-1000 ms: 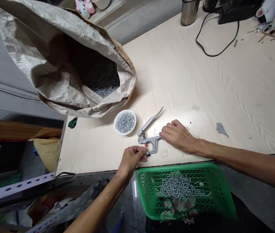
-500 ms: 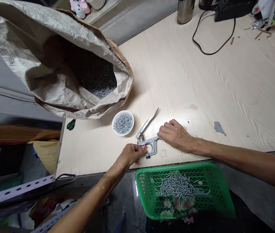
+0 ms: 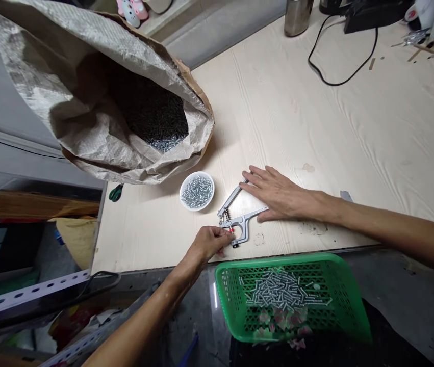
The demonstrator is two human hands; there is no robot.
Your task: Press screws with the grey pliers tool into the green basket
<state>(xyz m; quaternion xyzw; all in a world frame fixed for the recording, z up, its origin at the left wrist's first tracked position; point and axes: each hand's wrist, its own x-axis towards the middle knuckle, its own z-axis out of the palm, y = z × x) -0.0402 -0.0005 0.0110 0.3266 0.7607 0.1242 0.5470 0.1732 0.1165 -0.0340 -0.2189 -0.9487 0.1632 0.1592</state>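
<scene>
Grey snap-fastener pliers (image 3: 244, 227) lie on the table, handles spread apart, with a coil spring and a red part near the jaw. My left hand (image 3: 209, 241) is closed in a pinch at the jaw; whatever sits between its fingertips is too small to make out. Over the handles, my right hand (image 3: 278, 194) has its fingers stretched out, the fingertips at the upper handle and the thumb by the lower one. A white bowl (image 3: 197, 191) of small silvery spring-like pieces stands just beyond the pliers. More such pieces lie in a green basket (image 3: 224, 300) below the table edge.
A large woven sack (image 3: 132, 163) full of dark metal pieces leans at the left. Green-handled scissors (image 3: 116, 192) lie near the table's left edge. At the back are a metal cup (image 3: 298, 18) and a black cable (image 3: 331, 83).
My right hand has gone from curled at the lower handle to spread across both handles. The left hand stays at the jaw. The view has shifted slightly.
</scene>
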